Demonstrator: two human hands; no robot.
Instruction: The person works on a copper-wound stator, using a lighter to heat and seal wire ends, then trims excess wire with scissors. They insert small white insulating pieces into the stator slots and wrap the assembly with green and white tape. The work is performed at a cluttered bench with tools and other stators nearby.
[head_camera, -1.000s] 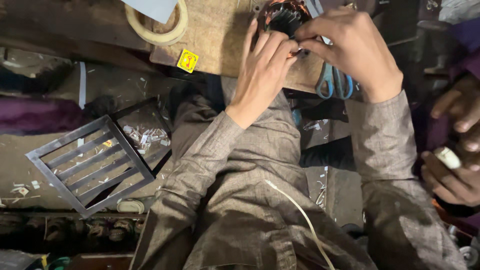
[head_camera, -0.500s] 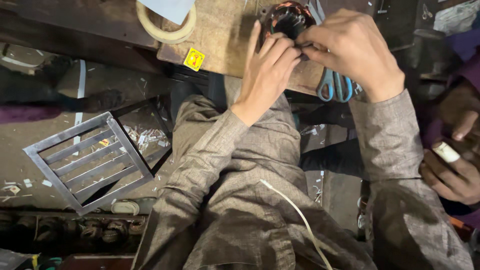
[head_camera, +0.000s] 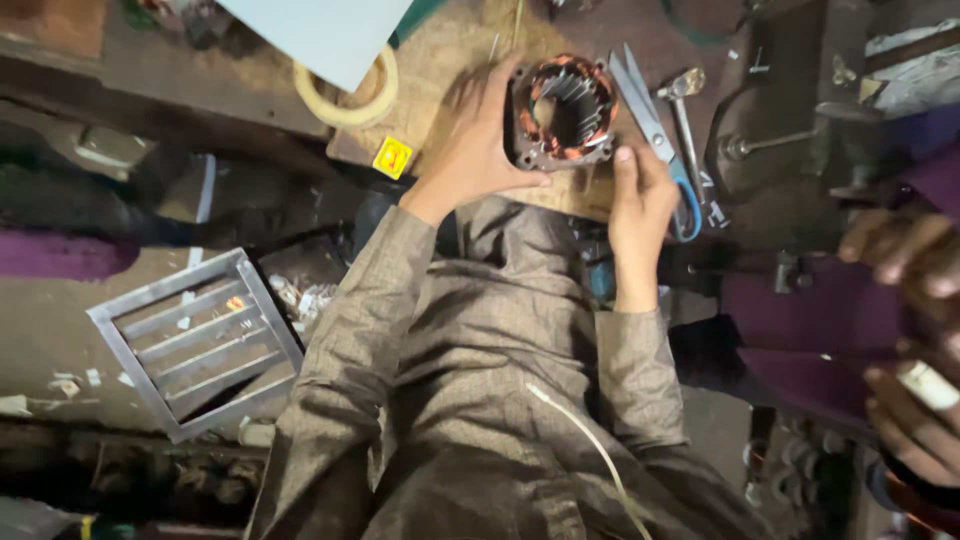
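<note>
Your left hand clasps the side of a motor stator (copper windings ringing its core), which rests on the wooden board. Your right hand presses fingertips to its lower right corner, holding nothing. Blue-handled scissors lie just beside it; a metal grille sits well apart.

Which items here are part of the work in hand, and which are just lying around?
In hand:
- motor stator with copper windings, on the wooden board
- left hand gripping its side
- right hand touching its lower edge

Lying about:
- scissors, blue handles
- tape roll
- metal grille
- yellow tag
</note>
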